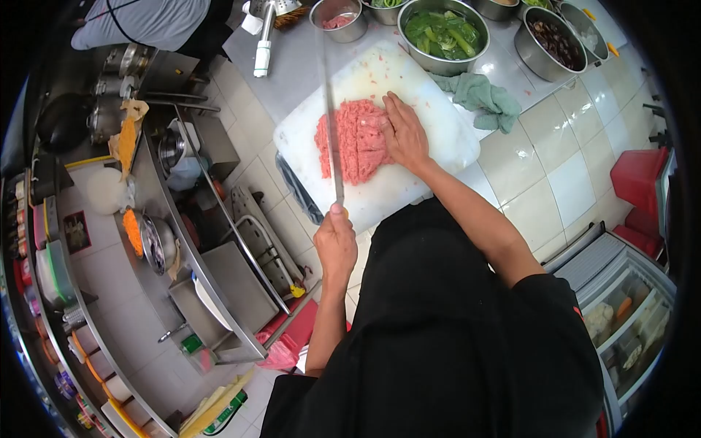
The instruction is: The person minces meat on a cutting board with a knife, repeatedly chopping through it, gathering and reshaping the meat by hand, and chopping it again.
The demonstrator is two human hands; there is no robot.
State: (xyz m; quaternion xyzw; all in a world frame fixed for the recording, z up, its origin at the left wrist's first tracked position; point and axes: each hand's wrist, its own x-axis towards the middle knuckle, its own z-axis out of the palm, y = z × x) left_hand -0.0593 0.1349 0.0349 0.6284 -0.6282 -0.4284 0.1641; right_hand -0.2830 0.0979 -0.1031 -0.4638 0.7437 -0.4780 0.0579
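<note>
Head view shows the person's left hand (336, 244) closed around the handle of a knife (334, 150), and the long blade runs away from the hand, over the left part of the minced meat (358, 142). The right hand (406, 137) is open, its fingers extended and touching the right edge of the meat. This meat lies in a flat pile on the white board (445, 135), and some lines are pressed in it. Just beside the board are a green cloth (485, 102) and a bowl (444, 67) with green leaves.
</note>
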